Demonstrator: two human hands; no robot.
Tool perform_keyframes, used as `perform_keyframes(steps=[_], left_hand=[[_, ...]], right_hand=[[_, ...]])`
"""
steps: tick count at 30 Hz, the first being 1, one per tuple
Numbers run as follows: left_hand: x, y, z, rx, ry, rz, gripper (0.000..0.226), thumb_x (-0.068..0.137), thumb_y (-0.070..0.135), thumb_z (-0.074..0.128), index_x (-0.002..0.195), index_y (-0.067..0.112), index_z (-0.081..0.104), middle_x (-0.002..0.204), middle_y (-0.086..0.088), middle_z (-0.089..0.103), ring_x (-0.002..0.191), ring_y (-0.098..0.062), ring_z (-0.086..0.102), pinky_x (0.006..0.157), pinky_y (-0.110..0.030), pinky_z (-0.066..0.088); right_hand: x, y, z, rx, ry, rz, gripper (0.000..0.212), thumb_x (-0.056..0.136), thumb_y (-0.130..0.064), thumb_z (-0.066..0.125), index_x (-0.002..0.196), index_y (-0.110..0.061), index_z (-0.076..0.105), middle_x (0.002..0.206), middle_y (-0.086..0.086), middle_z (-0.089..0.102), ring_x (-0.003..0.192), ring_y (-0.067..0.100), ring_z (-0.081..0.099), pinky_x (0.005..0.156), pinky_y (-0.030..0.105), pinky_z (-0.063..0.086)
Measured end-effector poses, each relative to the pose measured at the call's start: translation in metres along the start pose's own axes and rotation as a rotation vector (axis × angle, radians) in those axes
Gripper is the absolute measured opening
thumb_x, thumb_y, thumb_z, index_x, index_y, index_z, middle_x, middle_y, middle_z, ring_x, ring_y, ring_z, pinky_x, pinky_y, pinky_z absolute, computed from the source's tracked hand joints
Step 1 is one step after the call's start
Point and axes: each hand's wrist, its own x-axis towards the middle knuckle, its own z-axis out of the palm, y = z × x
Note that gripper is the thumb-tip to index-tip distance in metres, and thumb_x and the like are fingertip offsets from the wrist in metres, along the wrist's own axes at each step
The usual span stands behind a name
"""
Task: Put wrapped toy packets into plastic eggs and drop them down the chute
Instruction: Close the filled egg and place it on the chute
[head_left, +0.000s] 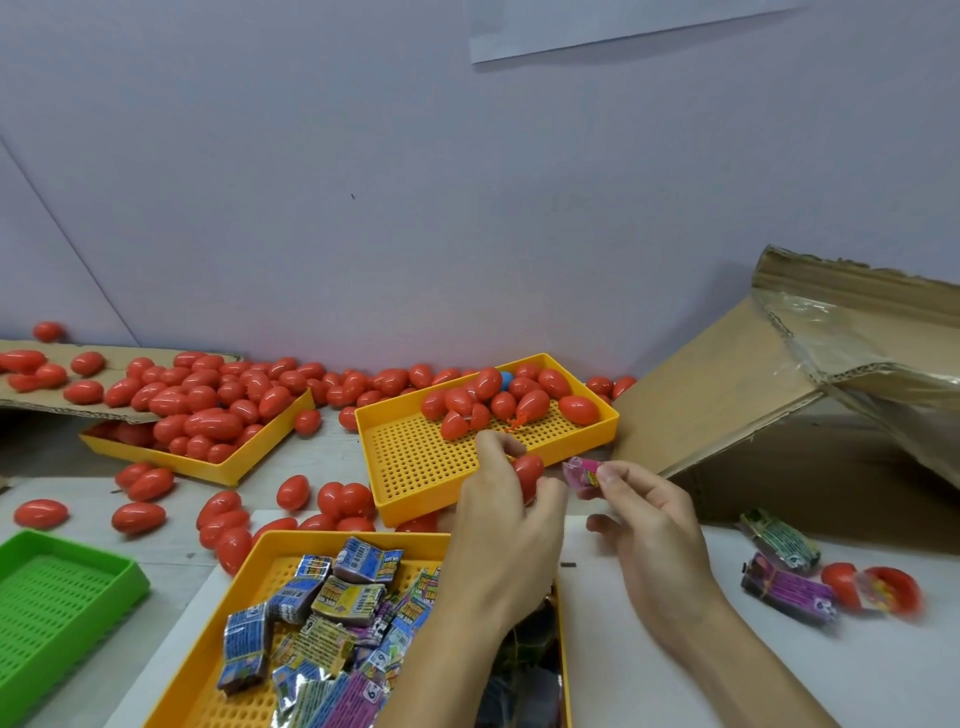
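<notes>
Scanning from my left: green perforated tray (62, 587) at the near edge, nothing visible in it. Behind it, a yellow tray (218, 462) heaped with red plastic eggs (208, 415), with more of them loose across the table (649, 691) and on a cardboard sheet (31, 405) by the wall.

Centre, near: yellow packet tray (249, 577) holding the wrapped toy packets (332, 603), foil-printed and crumpled. Judgement: light, soft, crinkly; they should compress to fit and tolerate a pinch anywhere on the body.

Centre, far: second yellow tray (415, 462), eggs bunched in its far corner, one blue egg (505, 380) among them.

My left hand (511, 514) is curled round one red egg (529, 473), fingers wrapped on its lower part, above the near edge of that tray. I cannot tell whether this egg is open. Judgement: smooth, rigid shell, light and slippery; best gripped round the widest part.

My right hand (644, 514) pinches a pink packet (582, 475) between thumb and fingertips, just beside the egg, not visibly touching it.

Right: cardboard chute (727, 395) sloping up and away. Near it on the table, two spare packets (784, 571) and an opened egg (878, 587) with a packet inside.
</notes>
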Motion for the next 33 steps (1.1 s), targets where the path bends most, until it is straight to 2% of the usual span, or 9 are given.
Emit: perform_keyframes(steps=[3, 9, 11, 14, 16, 19, 21, 27, 33], left_hand=[[0.002, -0.001, -0.001, -0.008, -0.003, -0.018, 0.010, 0.099, 0.021, 0.050, 0.096, 0.027, 0.042, 0.072, 0.010, 0.053, 0.059, -0.001, 0.050, 0.052, -0.019, 0.040], [0.006, -0.001, -0.004, 0.075, 0.044, 0.003, 0.012, 0.099, 0.024, 0.057, 0.110, 0.027, 0.060, 0.096, 0.011, 0.063, 0.088, -0.005, 0.059, 0.073, -0.013, 0.045], [0.006, 0.000, -0.005, -0.063, 0.021, -0.051, 0.013, 0.100, 0.026, 0.056, 0.112, 0.031, 0.057, 0.085, 0.008, 0.066, 0.077, -0.008, 0.063, 0.066, -0.020, 0.051], [0.006, 0.004, -0.008, -0.317, -0.020, -0.151, 0.009, 0.102, 0.023, 0.052, 0.105, 0.028, 0.060, 0.071, 0.004, 0.066, 0.063, -0.013, 0.063, 0.054, -0.024, 0.049], [0.008, 0.006, -0.009, -0.486, -0.037, -0.234, 0.016, 0.103, 0.017, 0.050, 0.100, 0.020, 0.065, 0.079, -0.001, 0.067, 0.061, -0.018, 0.063, 0.050, -0.025, 0.048], [0.010, 0.009, -0.009, -0.672, -0.072, -0.373, 0.017, 0.104, 0.013, 0.049, 0.105, 0.018, 0.065, 0.098, -0.020, 0.063, 0.058, -0.022, 0.064, 0.050, -0.026, 0.051], [0.011, 0.009, -0.008, -0.720, -0.082, -0.429, 0.015, 0.104, 0.014, 0.048, 0.107, 0.016, 0.063, 0.102, -0.027, 0.061, 0.057, -0.022, 0.065, 0.050, -0.025, 0.052], [0.012, 0.003, -0.006, -0.797, -0.114, -0.498, 0.014, 0.094, 0.009, 0.065, 0.108, 0.006, 0.067, 0.087, -0.015, 0.076, 0.066, -0.023, 0.070, 0.059, -0.024, 0.057], [0.014, 0.001, -0.006, -0.784, -0.070, -0.475, 0.012, 0.098, 0.009, 0.058, 0.108, 0.007, 0.065, 0.083, -0.016, 0.075, 0.062, -0.022, 0.068, 0.055, -0.024, 0.056]], right_hand=[[0.000, 0.001, 0.002, -0.007, 0.049, -0.028, 0.025, 0.098, -0.016, 0.055, 0.089, -0.024, 0.078, 0.086, 0.000, 0.071, 0.083, 0.011, 0.062, 0.068, 0.030, 0.049], [0.000, 0.000, 0.003, -0.013, 0.074, -0.044, 0.024, 0.096, -0.018, 0.058, 0.090, -0.028, 0.079, 0.083, -0.002, 0.071, 0.081, 0.011, 0.061, 0.068, 0.030, 0.049], [0.000, 0.002, 0.002, -0.023, 0.086, -0.040, 0.023, 0.095, -0.020, 0.060, 0.090, -0.030, 0.079, 0.081, -0.004, 0.071, 0.081, 0.012, 0.061, 0.069, 0.031, 0.049], [0.000, 0.001, 0.004, -0.035, 0.087, -0.047, 0.016, 0.090, -0.030, 0.062, 0.091, -0.034, 0.078, 0.078, -0.005, 0.070, 0.078, 0.010, 0.061, 0.069, 0.032, 0.050], [-0.001, 0.001, 0.005, -0.044, 0.080, -0.061, 0.019, 0.083, -0.040, 0.062, 0.092, -0.036, 0.077, 0.076, -0.006, 0.069, 0.073, 0.006, 0.060, 0.068, 0.032, 0.051], [-0.001, 0.001, 0.004, -0.074, 0.078, -0.083, 0.021, 0.079, -0.045, 0.061, 0.093, -0.039, 0.076, 0.076, -0.007, 0.069, 0.071, 0.004, 0.059, 0.065, 0.028, 0.052], [-0.001, 0.001, 0.004, -0.087, 0.078, -0.094, 0.020, 0.079, -0.046, 0.061, 0.093, -0.041, 0.075, 0.075, -0.007, 0.069, 0.070, 0.003, 0.059, 0.062, 0.026, 0.053], [-0.001, 0.000, 0.004, -0.130, 0.090, -0.119, 0.024, 0.081, -0.041, 0.060, 0.094, -0.027, 0.074, 0.076, -0.006, 0.070, 0.070, 0.005, 0.061, 0.060, 0.021, 0.053], [-0.001, 0.001, 0.005, -0.182, 0.092, -0.157, 0.012, 0.091, -0.027, 0.060, 0.095, -0.029, 0.072, 0.077, -0.009, 0.071, 0.071, 0.003, 0.061, 0.061, 0.020, 0.054]])
